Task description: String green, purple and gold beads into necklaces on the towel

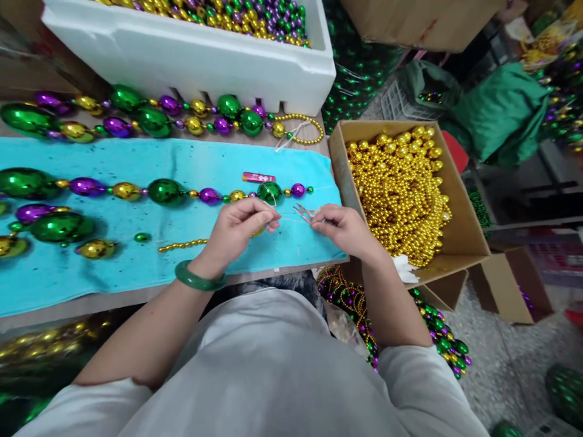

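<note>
My left hand [246,223], with a green bangle at its wrist, pinches a thin clear thread over the blue cloth [218,161]. My right hand [339,227] is closed on small metal scissors [304,213], whose blades point left towards the thread. Just beyond my hands lies a string of green, purple and gold beads [209,195], a thread trailing from its right end. A short strand of gold beads [182,245] runs under my left hand and is partly hidden by it. A small pink label [258,176] lies beside the bead string.
A white foam box [195,57] of mixed beads stands at the back. Finished-looking bead strands [150,121] lie along its front. To the right, a cardboard box [460,249] holds gold bead strands [396,194]. Loose beads [143,237] and shorter strings lie at the cloth's left.
</note>
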### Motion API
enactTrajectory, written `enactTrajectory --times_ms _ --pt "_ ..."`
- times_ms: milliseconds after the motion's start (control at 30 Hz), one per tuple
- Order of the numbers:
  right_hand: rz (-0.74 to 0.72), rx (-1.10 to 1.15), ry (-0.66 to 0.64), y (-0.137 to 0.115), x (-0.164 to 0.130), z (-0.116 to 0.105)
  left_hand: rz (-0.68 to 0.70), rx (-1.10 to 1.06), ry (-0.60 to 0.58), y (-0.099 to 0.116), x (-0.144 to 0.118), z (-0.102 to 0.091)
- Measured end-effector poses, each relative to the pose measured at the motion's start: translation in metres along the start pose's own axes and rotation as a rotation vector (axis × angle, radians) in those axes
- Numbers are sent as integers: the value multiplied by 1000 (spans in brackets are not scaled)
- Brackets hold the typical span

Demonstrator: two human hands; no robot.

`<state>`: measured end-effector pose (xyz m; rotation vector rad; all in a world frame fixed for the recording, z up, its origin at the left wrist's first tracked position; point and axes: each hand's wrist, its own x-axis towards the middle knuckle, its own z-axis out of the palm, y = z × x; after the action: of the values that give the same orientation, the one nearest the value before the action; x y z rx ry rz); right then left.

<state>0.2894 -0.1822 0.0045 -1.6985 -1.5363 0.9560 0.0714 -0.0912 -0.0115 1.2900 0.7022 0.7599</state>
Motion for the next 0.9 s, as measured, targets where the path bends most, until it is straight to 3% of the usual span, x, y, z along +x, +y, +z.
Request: enactTrajectory --times_ms 233,400,667,800,900 --pt "-63 -46 43 -14 8 -21 -31 -8 11 5 -3 -2" --pt "75 63 91 -38 -12 -49 -68 -7 -8 6 -5 -6" --pt "16 19 484 -69 -49 -98 -87 26 -56 -3 -2 -9" --pt "-53 17 559 -71 -53 -109 -116 19 -20 -10 0 -14" --pt "-171 16 696 -71 -49 -114 -143 26 13 -11 -1 -18"
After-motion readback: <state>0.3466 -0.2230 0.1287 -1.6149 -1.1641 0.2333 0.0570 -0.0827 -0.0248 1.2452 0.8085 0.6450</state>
